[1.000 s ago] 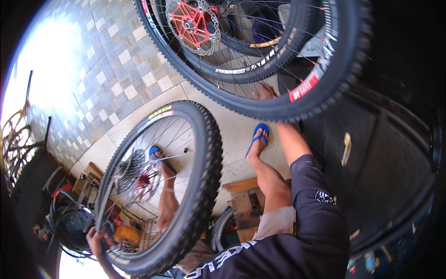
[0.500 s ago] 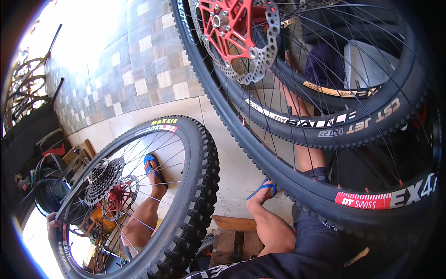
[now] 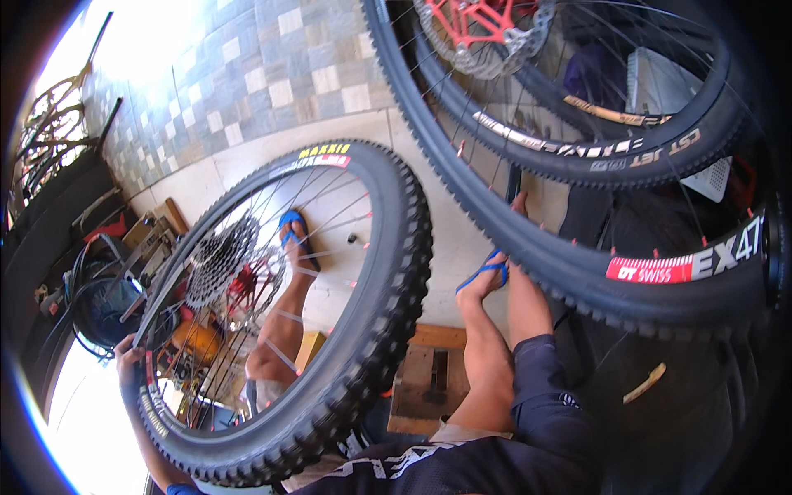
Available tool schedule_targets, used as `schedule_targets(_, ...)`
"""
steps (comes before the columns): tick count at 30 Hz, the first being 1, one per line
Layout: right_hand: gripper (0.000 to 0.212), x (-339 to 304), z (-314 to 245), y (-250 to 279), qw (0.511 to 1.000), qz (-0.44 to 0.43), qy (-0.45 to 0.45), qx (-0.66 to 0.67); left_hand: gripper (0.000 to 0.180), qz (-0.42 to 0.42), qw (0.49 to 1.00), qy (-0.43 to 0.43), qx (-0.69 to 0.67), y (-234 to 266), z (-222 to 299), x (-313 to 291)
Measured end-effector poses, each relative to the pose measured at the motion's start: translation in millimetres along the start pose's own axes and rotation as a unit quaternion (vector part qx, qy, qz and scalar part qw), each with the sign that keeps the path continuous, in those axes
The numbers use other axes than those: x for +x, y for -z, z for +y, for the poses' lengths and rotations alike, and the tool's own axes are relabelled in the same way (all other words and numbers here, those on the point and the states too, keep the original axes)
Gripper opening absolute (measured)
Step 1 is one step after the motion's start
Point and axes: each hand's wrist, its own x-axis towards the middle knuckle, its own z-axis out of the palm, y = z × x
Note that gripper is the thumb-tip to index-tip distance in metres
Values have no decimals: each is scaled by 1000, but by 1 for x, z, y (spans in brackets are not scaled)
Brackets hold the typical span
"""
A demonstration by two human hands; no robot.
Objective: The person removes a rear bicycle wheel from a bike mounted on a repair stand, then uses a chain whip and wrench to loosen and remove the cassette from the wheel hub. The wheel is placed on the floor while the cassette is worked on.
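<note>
My left hand (image 3: 128, 353) closes round the rim and tyre of a bicycle wheel (image 3: 404, 272) at its far left side. This wheel leans across my legs; its knobby black tyre faces me. It carries a silver cassette (image 3: 221, 262) and a red-centred disc rotor (image 3: 244, 283). My right forearm reaches forward behind a second wheel (image 3: 495, 216). Through its spokes, part of my right hand (image 3: 520, 203) shows beside a slim dark bar; its fingers are too unclear to read. That second wheel has a red-and-silver disc rotor (image 3: 487, 33).
Behind the second wheel hangs another wheel (image 3: 610, 169) with a black tyre. A low wooden stool (image 3: 425, 388) stands between my legs. Tools and cables crowd a bench at the left, near a coiled dark tyre (image 3: 103, 318). A pale stick (image 3: 644, 384) lies at the lower right.
The view has shifted, so both wheels sit higher and further right. My right hand has come back from near the hub, lower behind the tyre. My left hand keeps its hold.
</note>
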Motion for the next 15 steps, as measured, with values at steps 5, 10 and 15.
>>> schedule_targets(5, 48, -105, -91, 67, 820, -382, -337, 259, 54, -55, 998, 30, 15, 14, -11, -6)
schedule_targets(10, 39, -180, -190, 119, 669, -404, -415, 467, 53, -80, 996, 23, -8, 10, -30, 7)
schedule_targets(15, 38, -113, -294, 150, 811, -276, -142, 496, 43, -52, 998, 9, -21, 10, -35, 3)
